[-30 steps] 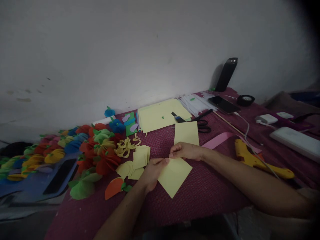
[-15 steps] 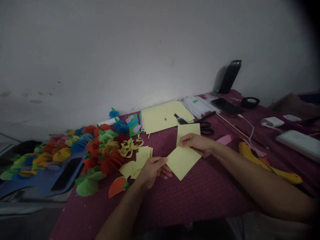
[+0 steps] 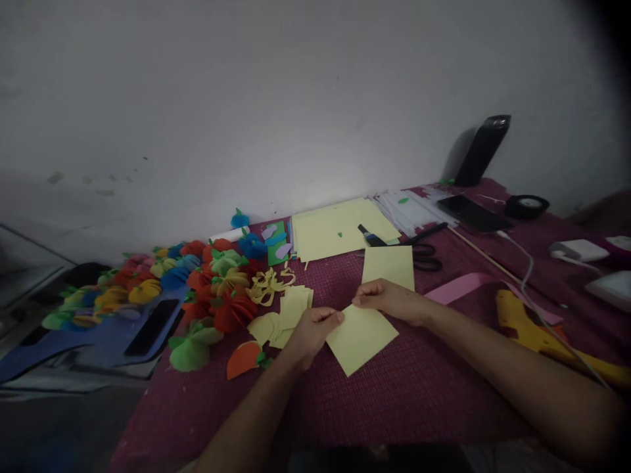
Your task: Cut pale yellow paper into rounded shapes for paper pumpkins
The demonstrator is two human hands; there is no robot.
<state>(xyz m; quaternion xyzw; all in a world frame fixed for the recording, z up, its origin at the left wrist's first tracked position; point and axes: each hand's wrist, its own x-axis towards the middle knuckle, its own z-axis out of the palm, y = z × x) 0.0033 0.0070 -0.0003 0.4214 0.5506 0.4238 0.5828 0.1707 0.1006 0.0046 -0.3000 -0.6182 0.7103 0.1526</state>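
A square of pale yellow paper (image 3: 362, 338) is held between my two hands above the table. My left hand (image 3: 315, 332) pinches its left corner between thumb and fingers. At the top corner, my right hand (image 3: 387, 301) grips the same sheet, thumb on top. Another yellow paper square (image 3: 389, 263) lies just beyond my right hand, its lower edge hidden by that hand. Left of my left hand are small cut yellow papers (image 3: 294, 305), some rounded, and an orange paper half-circle (image 3: 242, 360). Black-handled scissors (image 3: 426, 257) rest behind the yellow square.
Colourful paper pumpkins (image 3: 234, 309) crowd the table's left side. Yellow sheets (image 3: 328, 230) are stacked near the wall. On the right lie a pink paper strip (image 3: 461, 287), a yellow glue gun (image 3: 527, 322), a phone (image 3: 473, 213) with a white cable, and black tape (image 3: 526, 205).
My right hand has slid to the top corner of the sheet, and my left hand now grips the left corner more closely. The whole view has shifted slightly left.
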